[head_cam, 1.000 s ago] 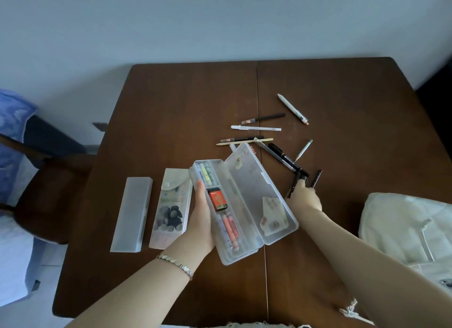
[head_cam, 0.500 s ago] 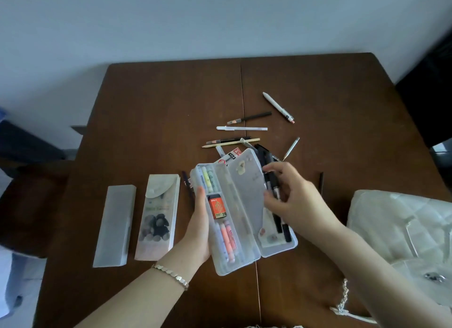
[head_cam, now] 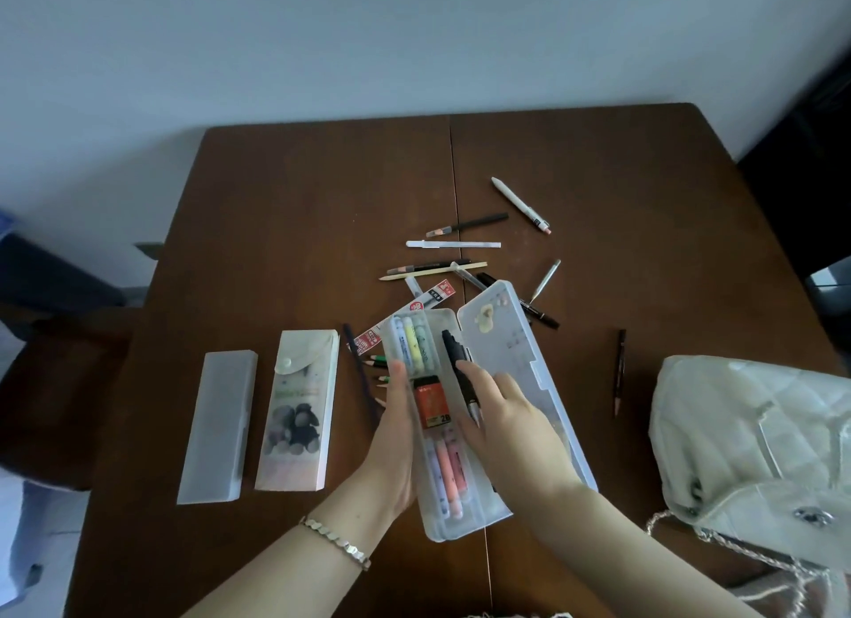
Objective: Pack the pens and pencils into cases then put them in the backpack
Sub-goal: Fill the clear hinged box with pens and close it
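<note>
My left hand (head_cam: 395, 438) grips the left side of an open clear plastic pencil case (head_cam: 534, 378), lifted a little off the table. Its tray holds pastel highlighters, an orange lead box (head_cam: 431, 402) and pink markers. My right hand (head_cam: 506, 428) lies over the tray, fingers pressing black pens (head_cam: 457, 357) into it. Several loose pens and pencils (head_cam: 453, 244) lie scattered on the table beyond the case. A frosted case (head_cam: 218, 426) and a printed snap-flap case (head_cam: 297, 410) lie shut at the left. The white quilted backpack (head_cam: 755, 438) sits at the right.
The brown wooden table (head_cam: 285, 230) has a centre seam. A lone dark pencil (head_cam: 619, 371) lies between the open case and the backpack. Colour pencils and a red refill pack (head_cam: 414, 306) lie under the case's far-left corner. A dark chair (head_cam: 60, 387) stands at the left.
My right hand picked black pens off the table, carried them over the lid and has brought them into the case's tray. My left hand kept hold of the case.
</note>
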